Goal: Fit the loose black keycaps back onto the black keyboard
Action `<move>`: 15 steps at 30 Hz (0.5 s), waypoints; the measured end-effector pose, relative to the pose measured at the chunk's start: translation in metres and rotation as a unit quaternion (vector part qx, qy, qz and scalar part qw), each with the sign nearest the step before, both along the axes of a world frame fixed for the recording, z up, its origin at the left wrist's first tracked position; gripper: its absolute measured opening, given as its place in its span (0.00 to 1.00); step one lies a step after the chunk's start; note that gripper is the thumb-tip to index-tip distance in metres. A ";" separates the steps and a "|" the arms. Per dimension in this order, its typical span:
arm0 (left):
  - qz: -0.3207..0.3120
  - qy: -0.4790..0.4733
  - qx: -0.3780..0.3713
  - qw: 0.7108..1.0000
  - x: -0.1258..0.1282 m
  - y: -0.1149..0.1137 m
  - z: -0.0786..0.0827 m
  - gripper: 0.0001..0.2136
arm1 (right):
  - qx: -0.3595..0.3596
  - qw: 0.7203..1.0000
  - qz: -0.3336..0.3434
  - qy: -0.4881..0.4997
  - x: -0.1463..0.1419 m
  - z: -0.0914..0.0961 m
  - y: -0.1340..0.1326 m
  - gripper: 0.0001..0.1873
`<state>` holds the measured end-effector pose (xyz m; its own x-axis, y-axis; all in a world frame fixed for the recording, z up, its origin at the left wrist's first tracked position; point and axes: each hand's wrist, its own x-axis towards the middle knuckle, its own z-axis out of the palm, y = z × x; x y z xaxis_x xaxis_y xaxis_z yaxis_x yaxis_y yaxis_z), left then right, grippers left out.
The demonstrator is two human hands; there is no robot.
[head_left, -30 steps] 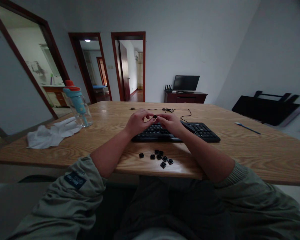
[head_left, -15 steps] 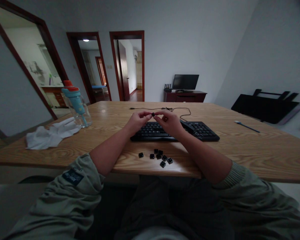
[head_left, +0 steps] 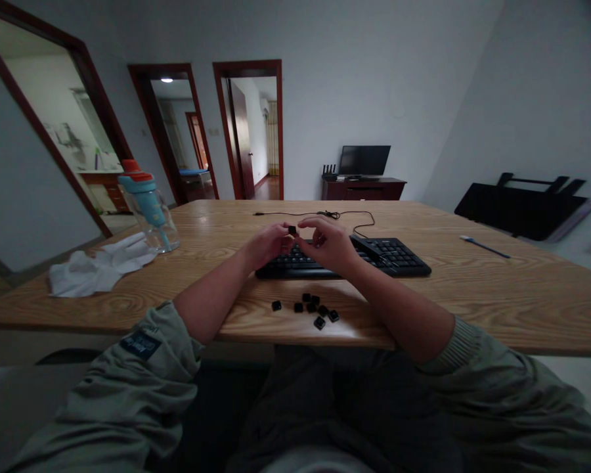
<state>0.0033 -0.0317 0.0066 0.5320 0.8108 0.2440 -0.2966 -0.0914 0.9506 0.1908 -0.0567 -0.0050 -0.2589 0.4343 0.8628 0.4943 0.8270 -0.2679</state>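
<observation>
My left hand (head_left: 270, 242) is closed around a small black keycap (head_left: 292, 230), raised above the black keyboard (head_left: 303, 268). Close to the keycap is my right hand (head_left: 329, 240), its thumb and index finger apart with a gap between them. A black keycap puller (head_left: 368, 249) with thin wire ends sticks out behind this hand, over the right part of the keyboard. It appears tucked in the hand's other fingers, which are mostly hidden. In front of the keyboard lie several loose black keycaps (head_left: 311, 307), near the table edge.
On the left of the wooden table (head_left: 217, 223) stand a clear bottle with a blue and red lid (head_left: 140, 186) and crumpled white tissue (head_left: 98, 266). The keyboard's cable (head_left: 329, 214) lies behind it. A small brush (head_left: 485, 246) is at right.
My left hand has drawn slightly left and down with the keycap. My right thumb and index finger have come off the keycap and spread apart.
</observation>
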 end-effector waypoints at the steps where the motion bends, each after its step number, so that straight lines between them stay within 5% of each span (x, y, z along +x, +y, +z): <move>1: -0.001 -0.003 -0.001 1.000 -0.001 0.000 0.001 0.09 | 0.006 1.000 -0.003 0.001 0.000 0.001 -0.001 0.12; 15: -0.023 0.051 0.019 0.998 -0.001 0.005 -0.005 0.09 | 0.013 0.998 0.010 -0.055 -0.001 0.003 -0.007 0.10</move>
<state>0.0024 -0.0266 0.0015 0.5916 0.7763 0.2175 -0.2032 -0.1175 0.9721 0.1898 -0.0637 -0.0018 -0.3601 0.4065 0.8397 0.5031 0.8426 -0.1921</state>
